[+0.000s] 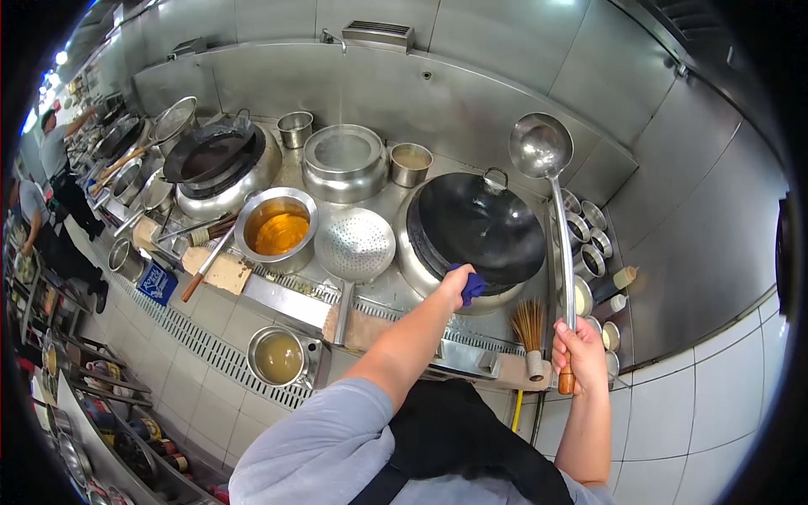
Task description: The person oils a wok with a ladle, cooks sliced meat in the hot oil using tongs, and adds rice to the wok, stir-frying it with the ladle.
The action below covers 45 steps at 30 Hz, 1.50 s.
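Note:
My left hand [457, 281] is closed around a dark blue cloth [474, 289] at the near rim of a black wok [480, 223]. The wok sits tilted on a round steel burner ring [414, 265], and its inside looks bare and dark. In my right hand [582, 352] is a long-handled steel ladle [541, 145], held upright with its bowl at the top. My fingers wrap its handle just above the wooden end. A bamboo wok brush [528, 337] lies on the counter edge, left of my right hand.
Left of the wok are a perforated strainer [354, 245], a pot of orange liquid [282, 231] and a water-filled pot [343, 156] under a running tap [334, 37]. Steel seasoning containers [589, 263] and bottles line the right side. Two people [59, 156] stand far left.

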Motion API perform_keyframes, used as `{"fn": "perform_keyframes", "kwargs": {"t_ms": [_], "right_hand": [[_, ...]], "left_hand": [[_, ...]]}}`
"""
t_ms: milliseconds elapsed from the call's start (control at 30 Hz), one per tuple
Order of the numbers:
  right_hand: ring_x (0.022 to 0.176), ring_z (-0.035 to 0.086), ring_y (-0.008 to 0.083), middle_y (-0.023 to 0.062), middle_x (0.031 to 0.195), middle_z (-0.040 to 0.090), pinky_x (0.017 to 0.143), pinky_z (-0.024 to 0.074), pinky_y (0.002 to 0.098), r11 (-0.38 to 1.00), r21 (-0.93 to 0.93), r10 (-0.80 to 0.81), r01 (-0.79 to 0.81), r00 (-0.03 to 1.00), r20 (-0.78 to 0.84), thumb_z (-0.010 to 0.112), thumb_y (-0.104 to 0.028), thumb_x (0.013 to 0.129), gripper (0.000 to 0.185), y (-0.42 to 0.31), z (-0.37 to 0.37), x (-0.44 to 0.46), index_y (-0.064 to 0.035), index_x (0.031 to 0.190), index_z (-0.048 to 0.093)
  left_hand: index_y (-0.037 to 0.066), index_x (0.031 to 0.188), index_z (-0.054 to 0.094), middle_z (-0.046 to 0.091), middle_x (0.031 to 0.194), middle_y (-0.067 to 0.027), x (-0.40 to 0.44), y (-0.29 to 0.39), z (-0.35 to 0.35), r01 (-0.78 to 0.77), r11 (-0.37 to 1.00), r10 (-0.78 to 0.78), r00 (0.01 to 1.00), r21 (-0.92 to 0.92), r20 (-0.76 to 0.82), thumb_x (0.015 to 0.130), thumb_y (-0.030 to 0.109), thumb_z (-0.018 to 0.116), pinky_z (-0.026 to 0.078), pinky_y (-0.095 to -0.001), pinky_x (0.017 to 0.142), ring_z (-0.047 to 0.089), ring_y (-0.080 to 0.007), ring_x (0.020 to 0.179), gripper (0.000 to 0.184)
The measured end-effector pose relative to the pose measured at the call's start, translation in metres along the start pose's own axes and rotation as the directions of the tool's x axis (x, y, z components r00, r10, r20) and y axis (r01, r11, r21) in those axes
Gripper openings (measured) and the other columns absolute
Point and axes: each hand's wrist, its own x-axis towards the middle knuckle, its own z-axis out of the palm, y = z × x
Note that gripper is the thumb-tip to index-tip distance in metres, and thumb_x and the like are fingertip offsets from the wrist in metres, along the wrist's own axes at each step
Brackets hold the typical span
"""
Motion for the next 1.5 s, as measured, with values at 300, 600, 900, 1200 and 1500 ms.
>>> {"fn": "perform_keyframes", "kwargs": {"t_ms": [300,600,900,1200,1500], "right_hand": [[0.042,0.043,0.0078,-0.0007,0.06,0.046,0.036,0.0374,0.022,0.996,-0.04,0.087,-0.085,0.995,0.053,0.06,-0.017,0.088,0.015,0.009,0.016,0.019,-0.0063,0.093,0.052],[0.042,0.044,0.0091,0.0001,0.062,0.046,0.038,0.0365,0.023,0.975,-0.122,0.213,-0.185,0.933,0.289,0.056,-0.005,0.084,0.013,0.01,0.066,0.054,-0.0036,0.096,0.051],[0.044,0.049,0.0126,0.0028,0.06,0.051,0.041,0.0393,0.0277,0.851,-0.501,0.225,0.156,0.754,0.618,0.055,-0.006,0.076,0.01,0.06,0.246,0.145,0.0011,0.083,0.055],[0.044,0.054,0.0172,0.0091,0.061,0.055,0.042,0.0443,0.0325,0.744,-0.613,0.234,0.268,0.754,0.614,0.055,-0.008,0.074,0.013,0.106,0.311,0.165,0.0043,0.078,0.053],[0.046,0.043,0.0089,0.0024,0.064,0.05,0.041,0.0355,0.0247,0.876,0.012,0.325,-0.483,0.608,0.725,0.05,-0.007,0.086,0.015,0.047,0.233,0.158,0.0014,0.098,0.051]], "left_hand": [[0.01,0.086,0.056,0.056,0.066,-0.0055,-0.019,-0.009,-0.026,0.146,0.988,-0.132,0.971,-0.057,0.201,0.075,0.06,0.064,0.042,-0.0305,0.044,0.053,-0.0157,0.051,0.051],[0.001,0.113,0.051,0.061,0.1,-0.0244,-0.114,-0.067,-0.148,-0.126,0.395,0.578,0.804,0.91,-0.139,0.079,0.034,0.065,0.049,-0.0416,0.08,0.061,-0.0373,0.092,0.05],[0.008,0.106,0.057,0.053,0.111,-0.0168,-0.119,-0.069,-0.146,0.241,-0.288,0.517,0.854,0.927,-0.061,0.085,0.018,0.047,0.045,-0.0426,0.082,0.053,-0.0322,0.107,0.025],[0.005,0.104,0.053,0.043,0.125,-0.0242,-0.176,-0.081,-0.151,-0.019,-0.132,0.81,0.574,0.991,0.119,0.074,0.029,0.066,0.04,-0.0457,0.09,0.049,-0.0376,0.109,0.04],[0.006,0.094,0.058,0.049,0.12,-0.0163,-0.286,-0.171,-0.221,0.024,0.202,0.821,0.541,0.979,-0.182,0.075,0.02,0.067,0.047,-0.0429,0.08,0.056,-0.0365,0.096,0.025]]}}
